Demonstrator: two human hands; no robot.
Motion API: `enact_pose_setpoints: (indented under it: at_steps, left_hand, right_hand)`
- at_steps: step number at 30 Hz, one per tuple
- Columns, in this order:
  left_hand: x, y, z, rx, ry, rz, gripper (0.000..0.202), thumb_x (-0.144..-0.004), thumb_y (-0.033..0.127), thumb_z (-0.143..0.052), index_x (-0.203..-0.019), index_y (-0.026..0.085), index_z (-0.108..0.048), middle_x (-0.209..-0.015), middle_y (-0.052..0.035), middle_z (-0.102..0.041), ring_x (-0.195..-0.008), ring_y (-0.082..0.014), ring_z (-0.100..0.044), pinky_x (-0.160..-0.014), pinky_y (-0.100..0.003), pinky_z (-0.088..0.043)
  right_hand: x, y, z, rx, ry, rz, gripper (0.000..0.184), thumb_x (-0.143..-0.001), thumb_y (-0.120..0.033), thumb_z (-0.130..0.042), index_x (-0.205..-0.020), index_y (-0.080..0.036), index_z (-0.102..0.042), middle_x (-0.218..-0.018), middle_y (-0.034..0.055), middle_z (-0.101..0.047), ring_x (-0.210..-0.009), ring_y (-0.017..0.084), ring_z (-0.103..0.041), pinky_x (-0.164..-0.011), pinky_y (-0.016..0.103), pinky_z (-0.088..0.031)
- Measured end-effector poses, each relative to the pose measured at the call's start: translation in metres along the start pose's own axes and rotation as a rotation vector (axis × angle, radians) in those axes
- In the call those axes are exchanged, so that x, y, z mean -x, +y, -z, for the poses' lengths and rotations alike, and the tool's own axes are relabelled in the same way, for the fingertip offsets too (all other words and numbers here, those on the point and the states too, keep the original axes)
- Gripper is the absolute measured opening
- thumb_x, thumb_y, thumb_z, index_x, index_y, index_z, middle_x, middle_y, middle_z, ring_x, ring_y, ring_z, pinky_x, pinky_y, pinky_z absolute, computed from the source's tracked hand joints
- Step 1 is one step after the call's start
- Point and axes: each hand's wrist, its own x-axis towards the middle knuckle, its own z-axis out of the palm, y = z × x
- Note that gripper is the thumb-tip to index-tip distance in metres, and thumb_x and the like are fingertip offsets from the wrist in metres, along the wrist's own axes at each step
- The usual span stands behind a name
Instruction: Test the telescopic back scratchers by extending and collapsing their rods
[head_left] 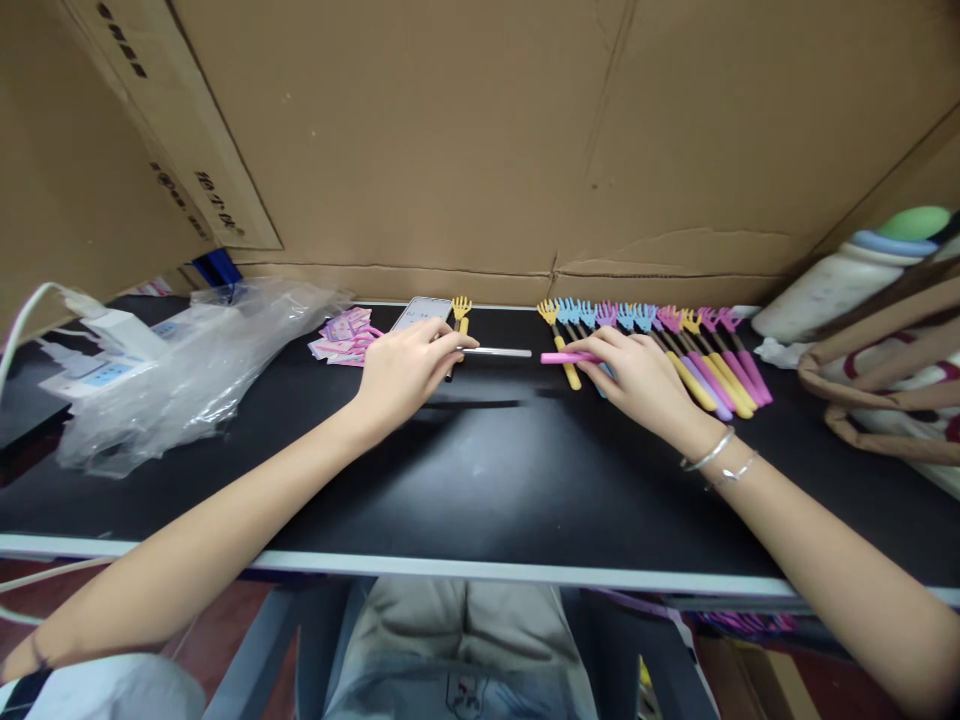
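Note:
My left hand point(409, 368) is closed round one end of a thin silver rod point(496, 352) that stretches to the right above the black table point(480, 470). A yellow hand-shaped scratcher point(460, 312) lies just behind its fingers. My right hand point(637, 375) pinches a pink handle point(564, 358) that lines up with the rod, a small gap between them. It rests over the left end of a row of several hand-shaped scratchers point(667, 345) in yellow, blue, pink and purple. Two silver bangles circle that wrist.
A pile of small pink packets point(343, 337) and a phone point(420, 312) lie behind my left hand. Crumpled clear plastic bags point(187, 370) and a white power strip point(105, 350) sit at left. A bottle point(840, 285) and a bag point(892, 390) stand at right. Cardboard walls point(480, 140) close the back.

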Motion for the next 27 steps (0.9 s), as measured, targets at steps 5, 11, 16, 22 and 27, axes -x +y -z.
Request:
enact_pose_setpoints:
  at_steps: [5, 11, 16, 22, 27]
  left_hand:
    - [0.004, 0.004, -0.007, 0.020, -0.005, -0.032, 0.026, -0.095, 0.032, -0.040, -0.104, 0.029, -0.064, -0.093, 0.0005, -0.066, -0.079, -0.0130, -0.061, -0.055, -0.025, -0.035]
    - [0.005, 0.004, -0.011, 0.006, -0.016, -0.020, 0.026, -0.095, 0.032, -0.039, -0.105, 0.030, -0.063, -0.091, 0.0010, -0.066, -0.077, -0.0132, -0.061, -0.055, -0.026, -0.035]
    - [0.003, 0.002, -0.008, -0.010, -0.028, -0.004, 0.026, -0.095, 0.033, -0.039, -0.105, 0.029, -0.063, -0.089, 0.0007, -0.066, -0.078, -0.0140, -0.060, -0.057, -0.026, -0.034]
    - [0.002, 0.002, -0.008, -0.023, -0.026, -0.023, 0.027, -0.095, 0.031, -0.038, -0.104, 0.028, -0.063, -0.088, -0.0003, -0.065, -0.077, -0.0148, -0.060, -0.063, -0.028, -0.036]
    - [0.002, 0.002, -0.009, -0.021, -0.038, -0.002, 0.027, -0.095, 0.033, -0.038, -0.105, 0.029, -0.063, -0.090, 0.0003, -0.065, -0.078, -0.0148, -0.060, -0.064, -0.028, -0.036]
  right_hand:
    - [0.000, -0.013, -0.006, -0.096, -0.016, 0.026, 0.025, -0.094, -0.028, -0.038, -0.110, -0.022, -0.057, -0.100, 0.0064, -0.062, -0.085, 0.017, -0.057, -0.076, 0.031, -0.034]
    - [0.000, -0.010, -0.008, -0.086, -0.005, -0.020, 0.026, -0.095, -0.027, -0.033, -0.108, -0.022, -0.055, -0.100, 0.0057, -0.062, -0.087, 0.018, -0.057, -0.080, 0.034, -0.032]
    - [0.000, -0.007, -0.005, -0.075, 0.024, -0.046, 0.025, -0.096, -0.029, -0.032, -0.105, -0.022, -0.054, -0.098, 0.0061, -0.062, -0.086, 0.018, -0.056, -0.079, 0.034, -0.031]
    - [0.000, -0.017, -0.003, -0.056, 0.009, -0.006, 0.022, -0.095, -0.025, -0.033, -0.104, -0.022, -0.053, -0.098, 0.0053, -0.062, -0.092, 0.019, -0.054, -0.089, 0.037, -0.028]
    - [0.000, -0.018, -0.001, -0.052, 0.027, 0.010, 0.018, -0.092, -0.021, -0.039, -0.103, -0.022, -0.053, -0.099, 0.0056, -0.063, -0.092, 0.020, -0.054, -0.088, 0.037, -0.028]
